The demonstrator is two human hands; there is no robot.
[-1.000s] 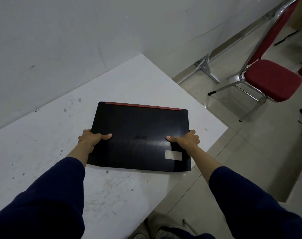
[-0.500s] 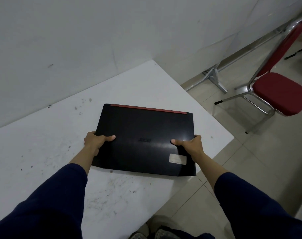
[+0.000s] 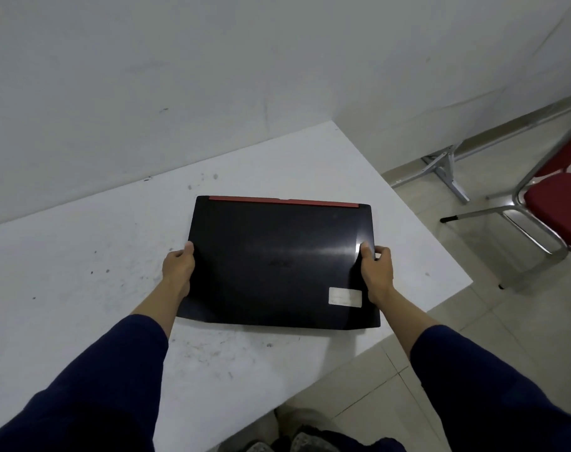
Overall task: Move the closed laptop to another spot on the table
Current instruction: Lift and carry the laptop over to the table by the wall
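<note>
A closed black laptop with a red strip along its far edge and a pale sticker near its front right corner lies flat over the white table. My left hand grips its left edge, thumb on the lid. On the opposite side my right hand grips the right edge, thumb on top. The fingers of both hands are hidden under the laptop. Whether the laptop rests on the table or hovers just above it I cannot tell.
A grey wall runs along the table's far side. The table's right edge drops to a tiled floor. A red chair with a metal frame stands at the right. My shoes show below the front edge.
The laptop has shifted slightly away from the table's front edge. Both thumbs have slid outward from the lid's middle to its side edges.
</note>
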